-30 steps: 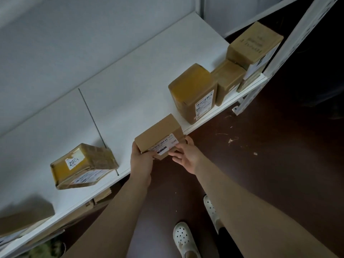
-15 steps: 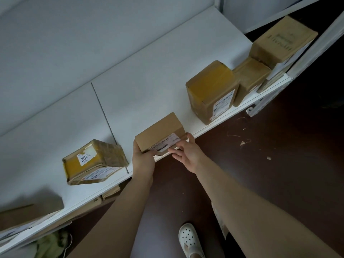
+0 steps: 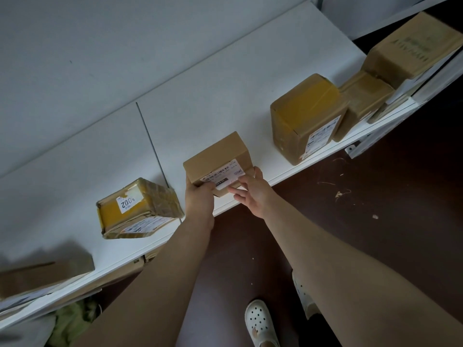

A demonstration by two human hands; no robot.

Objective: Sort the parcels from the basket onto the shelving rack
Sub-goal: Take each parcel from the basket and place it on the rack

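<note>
The white shelf board (image 3: 225,101) of the shelving rack runs across the view from seven o'clock to one o'clock and bears several parcels. At its eight o'clock end lies a flat brown cardboard parcel (image 3: 42,274), blurred. Next along is a yellow tape-wrapped box (image 3: 137,209) with a white sticker reading "2002", tilted at the front edge. At the middle stands a small plain brown cardboard parcel (image 3: 218,156) with a white barcode label facing the camera. Toward two o'clock, well apart from it, stands a large tape-wrapped brown box (image 3: 305,116). A smaller taped brown box (image 3: 363,101) touches its far side, and beyond that is a big brown box with printed lettering (image 3: 411,46).

Both bare forearms reach up from five and seven o'clock to the small parcel at the board's front edge. The left hand (image 3: 199,200) grasps its seven o'clock corner, with the thumb laid across the label face. The right hand (image 3: 253,194) is unclenched: its fingers are spread straight against the lower front of the parcel and its thumb rests by the four o'clock corner.

Below, white perforated clogs (image 3: 260,324) stand on the dark brown floor (image 3: 375,246).
</note>
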